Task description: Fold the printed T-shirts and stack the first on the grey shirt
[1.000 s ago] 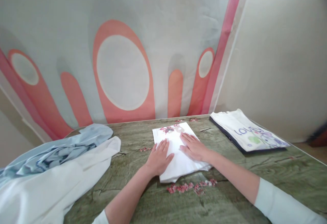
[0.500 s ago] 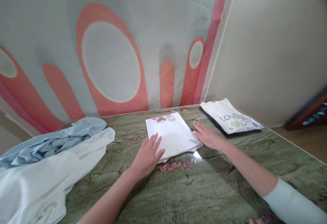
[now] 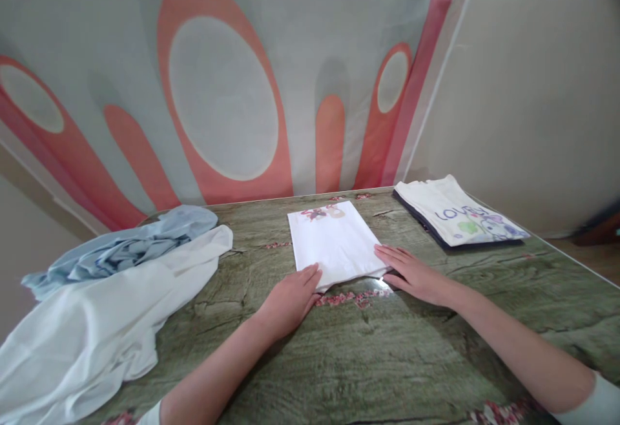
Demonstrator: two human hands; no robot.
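A white garment (image 3: 336,244), folded into a flat rectangle with a reddish-brown print at its far end, lies on the wood-patterned table (image 3: 349,360) in front of me. My left hand (image 3: 293,299) rests at its near left corner, fingers stretched out and touching the edge. At the near right corner my right hand (image 3: 414,274) lies with its fingers flat on the cloth and the thumb spread apart. Neither hand is closed around the fabric. To the right sits a folded white garment (image 3: 450,208) with the word "LOVELY" and a floral print, on top of a dark folded cloth (image 3: 431,234).
Along the left side lie an unfolded white garment (image 3: 97,328) and a crumpled light blue garment (image 3: 145,244). Behind the table stands a wall covering (image 3: 300,76) with orange and pink shapes. A plain wall (image 3: 533,89) is at the right.
My left hand has drawn its fingers back from the garment's top to its near left corner. My right hand has slid nearer, down to the near right corner. The view has shifted slightly.
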